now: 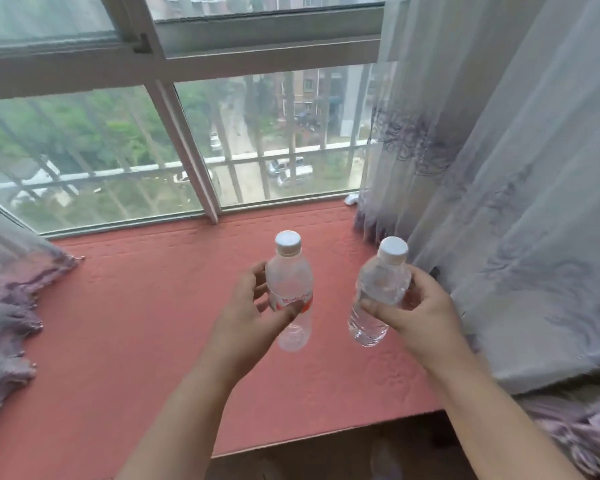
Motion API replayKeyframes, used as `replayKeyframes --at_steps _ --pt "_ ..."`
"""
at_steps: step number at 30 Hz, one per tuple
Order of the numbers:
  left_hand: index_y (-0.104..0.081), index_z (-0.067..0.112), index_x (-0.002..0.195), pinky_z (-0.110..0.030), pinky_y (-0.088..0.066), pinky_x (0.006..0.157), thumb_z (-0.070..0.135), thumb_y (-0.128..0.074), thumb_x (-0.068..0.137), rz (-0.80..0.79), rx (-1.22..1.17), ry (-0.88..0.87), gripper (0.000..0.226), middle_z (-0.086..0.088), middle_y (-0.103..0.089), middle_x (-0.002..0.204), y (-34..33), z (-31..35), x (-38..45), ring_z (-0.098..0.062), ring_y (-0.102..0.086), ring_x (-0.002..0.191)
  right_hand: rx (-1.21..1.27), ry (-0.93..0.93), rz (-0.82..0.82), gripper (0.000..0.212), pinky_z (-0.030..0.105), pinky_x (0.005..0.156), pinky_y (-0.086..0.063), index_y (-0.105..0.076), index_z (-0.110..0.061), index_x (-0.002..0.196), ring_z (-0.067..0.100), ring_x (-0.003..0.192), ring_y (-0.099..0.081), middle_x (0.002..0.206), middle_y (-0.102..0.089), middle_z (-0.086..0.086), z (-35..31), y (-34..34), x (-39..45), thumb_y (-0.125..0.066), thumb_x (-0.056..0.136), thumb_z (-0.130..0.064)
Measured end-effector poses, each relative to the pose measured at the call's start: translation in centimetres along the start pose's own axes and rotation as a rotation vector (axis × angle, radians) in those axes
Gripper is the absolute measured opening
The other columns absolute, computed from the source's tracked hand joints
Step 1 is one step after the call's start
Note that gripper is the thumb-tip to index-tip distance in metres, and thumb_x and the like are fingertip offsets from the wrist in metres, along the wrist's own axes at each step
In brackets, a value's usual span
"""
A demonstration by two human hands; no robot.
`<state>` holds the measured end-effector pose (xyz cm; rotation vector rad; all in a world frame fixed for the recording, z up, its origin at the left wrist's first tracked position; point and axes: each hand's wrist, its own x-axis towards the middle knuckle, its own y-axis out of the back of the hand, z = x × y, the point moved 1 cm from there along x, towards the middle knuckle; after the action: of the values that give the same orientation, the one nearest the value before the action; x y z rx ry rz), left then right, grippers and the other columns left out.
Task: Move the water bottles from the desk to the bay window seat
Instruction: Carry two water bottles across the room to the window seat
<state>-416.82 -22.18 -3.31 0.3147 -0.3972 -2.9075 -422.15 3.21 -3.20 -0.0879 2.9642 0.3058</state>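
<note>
Bottles hang over the seat, near the curtain: left hand grips the labelled bottle, right hand the plain bottle. Placing step, I judge; next, lower both upright, then release.

Pink-red padded window seat running along under the window; sheer grey-purple curtain hems pooled on it at the left end and the right end; small white object in the far right corner
</note>
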Motion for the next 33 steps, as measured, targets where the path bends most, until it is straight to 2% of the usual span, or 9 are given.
replayKeyframes --at_steps 5,9,13,15,18,21,23,26,33 --pt "-0.048 0.038 0.139 -0.025 -0.046 0.107 0.034 -0.087 0.079 -0.018 0.033 0.018 0.072 0.023 -0.059 0.135 -2.2 -1.6 4.8 0.013 -0.053 0.123 -0.045 -0.048 0.022 0.055 0.049 0.098 -0.056 -0.071 -0.035 0.112 0.012 0.103 -0.072 0.108 -0.077 -0.01 2.8 0.8 4.1 -0.096 0.066 -0.017" --pt "-0.043 0.044 0.133 -0.019 -0.046 0.1 0.032 -0.086 0.08 -0.043 0.087 0.064 0.069 0.032 -0.056 0.128 -3.9 -3.7 8.4 0.023 -0.049 0.117 -0.069 -0.066 0.024 0.056 0.048 0.098 -0.056 -0.069 -0.039 0.109 0.013 0.103 -0.072 0.108 -0.076 -0.01 5.3 1.4 8.3 -0.097 0.064 -0.02" --pt "-0.042 0.039 0.136 -0.011 -0.044 0.092 0.031 -0.087 0.081 -0.033 0.127 0.107 0.072 0.025 -0.056 0.131 -5.9 -5.9 12.2 0.015 -0.051 0.12 -0.127 -0.056 0.021 0.066 0.051 0.098 -0.055 -0.065 -0.042 0.113 0.015 0.108 -0.069 0.118 -0.071 -0.005 8.4 1.2 13.0 -0.096 0.055 -0.04" --pt "-0.041 0.038 0.137 -0.014 -0.046 0.094 0.031 -0.087 0.081 -0.03 0.135 0.121 0.073 0.019 -0.056 0.133 -7.2 -7.1 14.2 0.009 -0.053 0.119 -0.169 -0.042 -0.02 0.067 0.048 0.099 -0.055 -0.065 -0.043 0.114 0.012 0.109 -0.068 0.12 -0.069 -0.005 9.9 1.1 15.3 -0.097 0.055 -0.042" --pt "-0.038 0.035 0.145 -0.032 -0.049 0.105 0.037 -0.087 0.081 -0.024 0.146 0.147 0.08 0.016 -0.053 0.133 -9.1 -9.3 17.2 -0.003 -0.056 0.123 -0.262 -0.003 -0.098 0.065 0.035 0.102 -0.051 -0.062 -0.049 0.111 0.002 0.11 -0.063 0.124 -0.065 -0.009 11.8 0.7 18.5 -0.098 0.06 -0.032" --pt "-0.039 0.03 0.146 -0.035 -0.05 0.107 0.037 -0.088 0.079 -0.015 0.157 0.155 0.083 0.013 -0.053 0.136 -11.3 -11.7 19.6 -0.005 -0.052 0.128 -0.32 0.011 -0.142 0.066 0.035 0.103 -0.049 -0.058 -0.051 0.111 0.002 0.11 -0.062 0.126 -0.062 -0.009 14.0 0.2 21.4 -0.095 0.06 -0.034" --pt "-0.04 0.03 0.144 -0.023 -0.051 0.098 0.037 -0.089 0.078 -0.004 0.164 0.157 0.082 0.012 -0.052 0.139 -12.6 -13.1 21.0 -0.004 -0.051 0.127 -0.338 0.002 -0.132 0.069 0.038 0.101 -0.052 -0.057 -0.048 0.115 0.004 0.11 -0.063 0.125 -0.061 -0.012 15.9 -0.1 23.1 -0.091 0.056 -0.043" --pt "-0.042 0.027 0.144 -0.003 -0.043 0.074 0.032 -0.088 0.08 0.003 0.191 0.17 0.078 0.012 -0.049 0.141 -13.6 -14.8 22.6 -0.002 -0.049 0.12 -0.376 -0.013 -0.125 0.071 0.042 0.096 -0.056 -0.055 -0.048 0.118 0.007 0.106 -0.066 0.121 -0.065 -0.014 18.3 -0.4 25.5 -0.087 0.054 -0.046" --pt "-0.042 0.027 0.143 -0.007 -0.037 0.074 0.03 -0.087 0.08 -0.004 0.269 0.221 0.078 0.008 -0.054 0.144 -14.5 -18.3 25.7 -0.004 -0.05 0.119 -0.433 -0.002 -0.201 0.058 0.028 0.086 -0.054 -0.061 -0.041 0.11 0.005 0.098 -0.067 0.108 -0.07 -0.015 20.8 -0.5 30.3 -0.095 0.066 -0.023"
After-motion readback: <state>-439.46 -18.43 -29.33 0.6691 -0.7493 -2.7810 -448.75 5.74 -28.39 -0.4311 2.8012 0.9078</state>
